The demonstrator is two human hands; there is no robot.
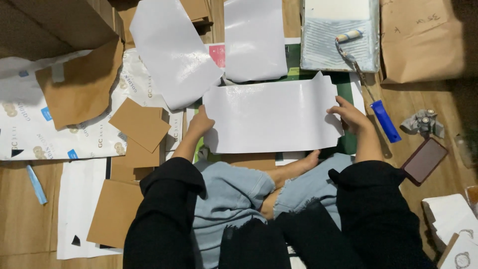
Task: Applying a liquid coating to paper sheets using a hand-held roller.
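The left hand grips the left edge of a wide white sheet, fingers curled over its border. The right hand pinches the same sheet at its right edge, thumb on top, so the sheet is stretched flat between the two hands, just beyond the person's folded legs in pale blue jeans.

Taking that sheet as the landmark: under its far right corner lies a dark green mat, mostly covered. Beyond the sheet, two more glossy white sheets lie curled and overlapping, one cut off by the top border. Beyond its right end sits a grey paint tray with a small roller in it; the roller's blue handle reaches down just right of the right hand. Farther right lie a brown paper bag, a crumpled grey rag and a dark phone. Left of the sheet lie brown cardboard pieces on printed white wrapping paper. Nearer the person on that side, another cardboard piece is partly hidden by the black sleeve.

The lower right corner shows white objects cut off by the border, too partial to identify. The top left corner is dark and hard to read.
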